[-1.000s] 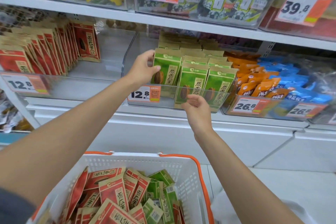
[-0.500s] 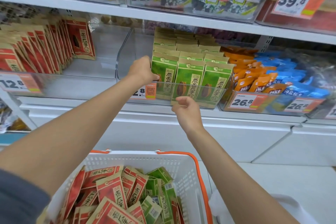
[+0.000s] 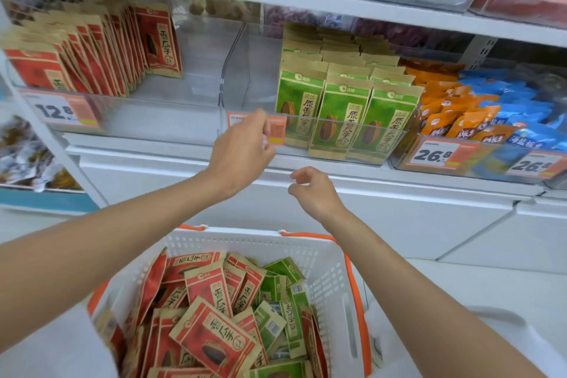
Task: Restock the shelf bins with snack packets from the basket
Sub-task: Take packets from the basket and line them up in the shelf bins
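Below the shelf, both hands are empty — left hand (image 3: 242,153) loosely curled at the clear bin's (image 3: 352,126) front, right hand (image 3: 313,190) half-curled beneath. Green packets (image 3: 340,120) stand upright inside, facing outward; more lie jumbled in the basket (image 3: 325,258).

Two hands: left (image 3: 239,153), right (image 3: 316,190). One basket (image 3: 331,270) at 6 o'clock. Three green packets (image 3: 340,120) front their bin at 1 o'clock. Four price tags (image 3: 61,110) readable on the bins' fronts.
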